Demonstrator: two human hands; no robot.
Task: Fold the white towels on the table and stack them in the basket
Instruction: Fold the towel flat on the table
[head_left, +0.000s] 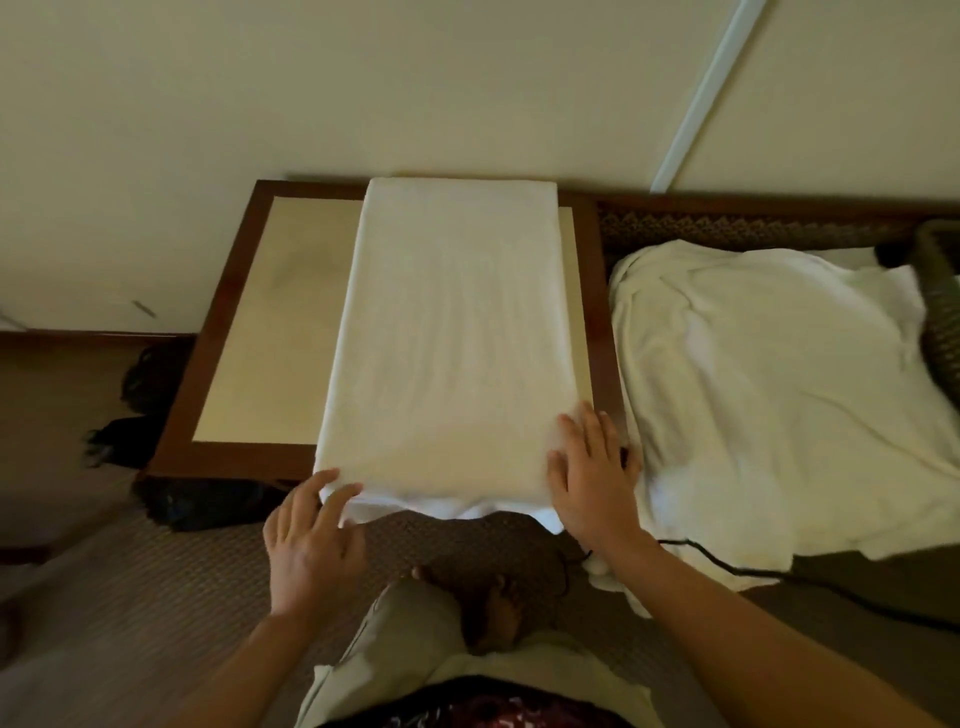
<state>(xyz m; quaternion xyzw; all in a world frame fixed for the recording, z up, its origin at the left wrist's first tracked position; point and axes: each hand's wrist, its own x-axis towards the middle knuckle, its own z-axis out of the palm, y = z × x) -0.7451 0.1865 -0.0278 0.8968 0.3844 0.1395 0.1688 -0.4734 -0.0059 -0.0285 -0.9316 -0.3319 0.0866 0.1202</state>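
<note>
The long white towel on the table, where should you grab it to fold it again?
Probably grip the long towel at its two near corners, coming from the near edge. That end hangs past the table, so fingers slide under, and the left hand and right hand are already there.

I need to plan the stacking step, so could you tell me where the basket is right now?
In the head view, the dark woven basket sits at the far right edge, mostly cut off, beside the rumpled pile of white towels.

White towel (447, 332); brown-framed table (218, 332)
</note>
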